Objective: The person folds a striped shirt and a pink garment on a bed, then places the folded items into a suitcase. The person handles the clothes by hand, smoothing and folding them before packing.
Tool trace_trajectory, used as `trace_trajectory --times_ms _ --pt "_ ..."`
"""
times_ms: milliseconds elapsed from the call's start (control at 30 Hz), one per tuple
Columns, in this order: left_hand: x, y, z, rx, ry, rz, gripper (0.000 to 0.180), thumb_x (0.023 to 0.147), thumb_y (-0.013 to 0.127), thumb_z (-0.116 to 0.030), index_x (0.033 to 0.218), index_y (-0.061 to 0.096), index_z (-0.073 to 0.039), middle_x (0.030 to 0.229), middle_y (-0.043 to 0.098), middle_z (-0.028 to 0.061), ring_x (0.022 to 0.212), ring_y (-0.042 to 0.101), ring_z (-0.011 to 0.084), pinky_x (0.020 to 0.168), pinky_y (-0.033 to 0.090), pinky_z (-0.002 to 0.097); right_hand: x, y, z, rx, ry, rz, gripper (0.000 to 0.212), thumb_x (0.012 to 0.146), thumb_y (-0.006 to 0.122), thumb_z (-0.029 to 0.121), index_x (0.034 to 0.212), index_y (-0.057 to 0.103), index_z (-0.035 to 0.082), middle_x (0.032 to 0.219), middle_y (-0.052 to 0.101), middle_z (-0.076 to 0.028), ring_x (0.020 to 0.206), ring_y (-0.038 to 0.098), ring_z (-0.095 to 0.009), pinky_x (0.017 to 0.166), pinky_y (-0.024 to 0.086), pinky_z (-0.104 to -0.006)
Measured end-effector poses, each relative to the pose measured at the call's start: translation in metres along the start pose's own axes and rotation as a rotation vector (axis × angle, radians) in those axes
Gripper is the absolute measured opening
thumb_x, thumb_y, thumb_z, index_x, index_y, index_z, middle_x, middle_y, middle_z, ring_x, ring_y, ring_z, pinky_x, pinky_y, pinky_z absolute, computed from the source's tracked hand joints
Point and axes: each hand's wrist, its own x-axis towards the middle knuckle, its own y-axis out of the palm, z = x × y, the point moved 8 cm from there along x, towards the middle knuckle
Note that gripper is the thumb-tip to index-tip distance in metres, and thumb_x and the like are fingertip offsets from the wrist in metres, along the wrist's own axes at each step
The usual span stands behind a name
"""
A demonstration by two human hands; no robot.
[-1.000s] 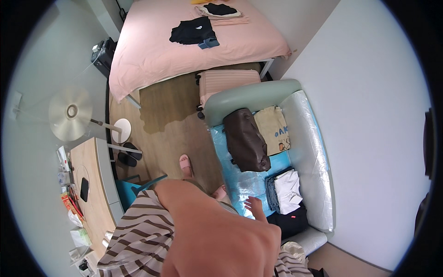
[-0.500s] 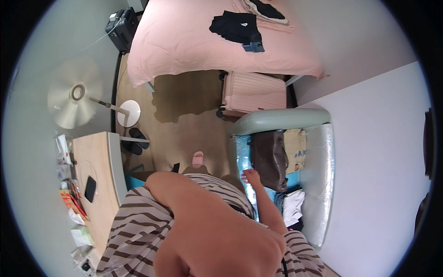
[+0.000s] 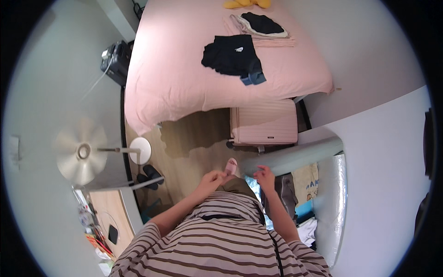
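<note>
My left hand (image 3: 213, 179) is in front of my waist, fingers loosely bent, with nothing visible in it. To its right, my right hand (image 3: 264, 178) hangs in the air with its fingers apart, holding nothing. Beneath and beside the right hand is a brown leather-like bag (image 3: 285, 191), lying in a padded grey-green seat (image 3: 295, 157) with a silvery lining. Ahead on the pink bed (image 3: 170, 69) lies a black garment (image 3: 230, 55) with a small white mark. A dark blue folded piece (image 3: 253, 78) rests at its near corner.
A pink suitcase (image 3: 265, 122) lies at the bed's foot. To the left stand a fan (image 3: 83, 151) with a white base, dark slippers (image 3: 151, 175) and a desk (image 3: 108, 203) with a phone (image 3: 113, 234). Folded clothes (image 3: 263, 25) are farther back on the bed.
My torso has straightened from a deep forward bend, and the view has tipped up toward the bed. My left hand has come into sight; my right hand has risen from beside the bag.
</note>
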Motion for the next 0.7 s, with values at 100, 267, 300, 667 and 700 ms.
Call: trace_trajectory --times_ms 100,267,300,667,700 --pt "0.011 -0.032 0.012 -0.087 -0.215 -0.020 0.025 0.088 0.051 -0.011 0.110 0.060 -0.003 0.077 0.055 -0.0001 0.066 0.047 0.0066 0.058 0.038 0.0211 0.034 -0.025 0.005 0.065 0.346 0.076 0.027 0.088 0.053 0.012 0.114 0.052 0.005 0.075 0.068 -0.017 0.059 0.067 -0.024 0.053 0.054 -0.0324" --pt "0.076 -0.064 -0.042 -0.209 -0.210 -0.185 0.022 0.089 0.050 -0.010 0.107 0.060 -0.002 0.077 0.057 0.0014 0.065 0.048 0.0067 0.057 0.039 0.0202 0.055 -0.026 -0.004 -0.003 0.764 0.158 0.030 0.086 0.058 0.026 0.112 0.054 0.012 0.074 0.067 -0.018 0.060 0.068 -0.029 0.052 0.055 -0.0383" --pt "0.092 -0.072 -0.054 -0.226 -0.182 -0.236 0.022 0.089 0.050 -0.009 0.107 0.059 -0.002 0.077 0.056 0.0015 0.065 0.048 0.0069 0.057 0.039 0.0204 0.058 -0.025 -0.006 0.017 0.786 0.151 0.028 0.086 0.057 0.029 0.109 0.056 0.012 0.073 0.067 -0.018 0.059 0.068 -0.029 0.052 0.054 -0.0391" --pt "0.275 -0.179 -0.140 -0.065 -0.046 -0.096 0.020 0.091 0.050 -0.009 0.105 0.058 0.001 0.081 0.060 0.0035 0.071 0.053 0.0084 0.062 0.043 0.0214 0.056 -0.032 -0.003 -0.025 0.836 -0.082 0.032 0.090 0.053 0.034 0.091 0.066 0.005 0.058 0.062 -0.017 0.048 0.065 -0.026 0.040 0.053 -0.0337" --pt "0.293 -0.191 -0.151 -0.010 -0.053 -0.071 0.020 0.091 0.050 -0.009 0.106 0.058 0.001 0.082 0.061 0.0038 0.071 0.054 0.0087 0.063 0.043 0.0215 0.057 -0.030 -0.002 -0.017 0.832 -0.087 0.032 0.090 0.053 0.034 0.090 0.066 0.005 0.057 0.062 -0.017 0.047 0.064 -0.026 0.040 0.052 -0.0335"
